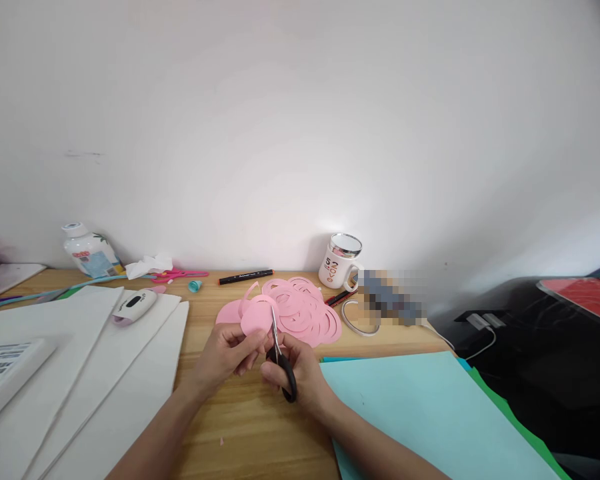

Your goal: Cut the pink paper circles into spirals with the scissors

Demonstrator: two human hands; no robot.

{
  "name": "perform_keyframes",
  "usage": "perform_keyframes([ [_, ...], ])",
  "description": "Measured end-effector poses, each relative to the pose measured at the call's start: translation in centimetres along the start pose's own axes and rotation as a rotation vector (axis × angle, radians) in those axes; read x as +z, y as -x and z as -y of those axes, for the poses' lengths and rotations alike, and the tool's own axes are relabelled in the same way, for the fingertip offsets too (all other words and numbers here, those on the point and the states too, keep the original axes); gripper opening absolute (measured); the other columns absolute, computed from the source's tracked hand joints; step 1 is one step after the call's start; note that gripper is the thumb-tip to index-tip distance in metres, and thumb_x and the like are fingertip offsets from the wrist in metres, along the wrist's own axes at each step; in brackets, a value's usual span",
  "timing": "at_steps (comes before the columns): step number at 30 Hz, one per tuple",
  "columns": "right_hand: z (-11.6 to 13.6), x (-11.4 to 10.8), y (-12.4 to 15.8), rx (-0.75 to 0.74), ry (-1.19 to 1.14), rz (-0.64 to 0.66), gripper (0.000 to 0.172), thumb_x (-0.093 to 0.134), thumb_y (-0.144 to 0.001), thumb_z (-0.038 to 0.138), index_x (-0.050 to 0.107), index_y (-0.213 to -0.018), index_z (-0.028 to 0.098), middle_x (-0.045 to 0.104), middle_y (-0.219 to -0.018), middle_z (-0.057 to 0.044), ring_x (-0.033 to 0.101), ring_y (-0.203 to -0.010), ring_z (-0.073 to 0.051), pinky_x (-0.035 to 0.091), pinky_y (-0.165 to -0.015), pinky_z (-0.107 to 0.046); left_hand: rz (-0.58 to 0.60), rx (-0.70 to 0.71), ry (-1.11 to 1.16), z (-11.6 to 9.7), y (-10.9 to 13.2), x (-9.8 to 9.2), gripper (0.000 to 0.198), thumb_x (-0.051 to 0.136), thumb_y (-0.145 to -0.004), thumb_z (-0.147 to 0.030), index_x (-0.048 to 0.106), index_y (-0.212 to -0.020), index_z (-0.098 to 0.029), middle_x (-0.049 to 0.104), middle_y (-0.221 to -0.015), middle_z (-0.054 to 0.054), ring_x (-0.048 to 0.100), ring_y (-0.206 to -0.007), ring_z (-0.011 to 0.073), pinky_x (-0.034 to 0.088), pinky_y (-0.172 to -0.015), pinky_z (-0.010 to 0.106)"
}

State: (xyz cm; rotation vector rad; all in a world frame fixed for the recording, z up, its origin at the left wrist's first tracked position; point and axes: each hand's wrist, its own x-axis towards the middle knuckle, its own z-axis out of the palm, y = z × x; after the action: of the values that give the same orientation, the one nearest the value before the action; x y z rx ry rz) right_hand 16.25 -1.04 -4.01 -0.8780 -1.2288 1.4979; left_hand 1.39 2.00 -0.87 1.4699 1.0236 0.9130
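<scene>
Pink paper disc [257, 315]: thin craft sheet, cut round, held up just above the wooden desk [240, 427] near its middle, in front of the heap of pink spiral cuttings [300, 308]. Light and limp; it will flop and crease if you pinch it far from the cut, and it tears readily along any slit already made. Take hold close to the blade line, at the lower rim, flat between thumb and fingertips.

Left hand [225, 353]: closed in a pinch on the disc's lower left edge, your fingers curled under it.

Right hand [300, 373]: wrapped through the black loops of the scissors [280, 357], firmly closed on them. Blades point up into the disc; they look nearly closed, though the view is too small to say how far they part.

Scissors: stiff steel, smooth plastic handles; no slip likely with fingers through the loops.

Pink spiral cuttings: springy, tangle-prone, fragile; they lie just behind the disc, touching one another.

Around the work:
- turquoise paper sheet [420, 413], near your right forearm, over a green one.
- white sheets [105, 373], fanned at left, a small white device [134, 307] resting on them.
- black marker [245, 276] behind the cuttings.
- white mug [339, 261] with a shiny lid, just beside the heap.
- white bottle [87, 252] at far left, by the wall.
</scene>
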Motion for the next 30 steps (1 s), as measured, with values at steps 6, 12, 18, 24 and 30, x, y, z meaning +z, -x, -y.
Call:
perform_keyframes([
  [6, -0.07, 0.11, 0.04, 0.031, -0.011, -0.019, 0.044, 0.073, -0.061, 0.050, 0.050, -0.081, 0.018, 0.048, -0.048, 0.008, 0.039, -0.036, -0.006, 0.029, -0.035, -0.018, -0.028, 0.026, 0.029, 0.40, -0.10, -0.13, 0.037, 0.058, -0.076, -0.043, 0.057, -0.052, -0.014, 0.043, -0.036, -0.006, 0.034, -0.032, 0.0049, 0.026, -0.034, 0.017],
  [12, 0.23, 0.28, 0.09, 0.040, -0.045, -0.029, 0.045, 0.077, -0.056, 0.048, 0.049, -0.077, 0.019, 0.048, -0.045, 0.009, 0.040, -0.035, -0.006, 0.028, -0.033, -0.017, -0.098, 0.002, 0.061, -0.02, -0.06, -0.05, 0.034, 0.061, -0.073, -0.041, 0.058, -0.054, -0.013, 0.045, -0.035, -0.006, 0.035, -0.032, 0.0049, 0.027, -0.034, 0.017],
  [18, 0.07, 0.31, 0.07, 0.041, -0.037, -0.049, 0.043, 0.074, -0.059, 0.049, 0.049, -0.076, 0.019, 0.047, -0.044, 0.009, 0.041, -0.034, -0.006, 0.031, -0.034, -0.017, -0.169, 0.068, 0.102, -0.17, -0.16, 0.00, 0.040, 0.057, -0.076, -0.042, 0.047, -0.049, -0.016, 0.045, -0.039, -0.005, 0.035, -0.033, 0.0048, 0.026, -0.035, 0.018],
  [24, -0.30, 0.55, 0.12, 0.039, -0.044, -0.019, 0.045, 0.076, -0.056, 0.049, 0.048, -0.075, 0.020, 0.051, -0.048, 0.008, 0.046, -0.036, -0.008, 0.034, -0.035, -0.018, -0.114, 0.033, 0.002, -0.16, -0.06, 0.48, 0.041, 0.057, -0.075, -0.044, 0.047, -0.047, -0.015, 0.046, -0.042, -0.004, 0.037, -0.035, 0.0056, 0.028, -0.036, 0.019],
  [30, 0.24, 0.63, 0.16, 0.030, -0.038, 0.048, 0.046, 0.079, -0.055, 0.045, 0.049, -0.079, 0.020, 0.049, -0.052, 0.007, 0.041, -0.042, -0.007, 0.031, -0.041, -0.019, -0.076, 0.026, -0.036, -0.21, 0.01, 0.20, 0.040, 0.058, -0.074, -0.042, 0.048, -0.045, -0.015, 0.040, -0.036, -0.005, 0.034, -0.035, 0.0057, 0.028, -0.037, 0.019],
])
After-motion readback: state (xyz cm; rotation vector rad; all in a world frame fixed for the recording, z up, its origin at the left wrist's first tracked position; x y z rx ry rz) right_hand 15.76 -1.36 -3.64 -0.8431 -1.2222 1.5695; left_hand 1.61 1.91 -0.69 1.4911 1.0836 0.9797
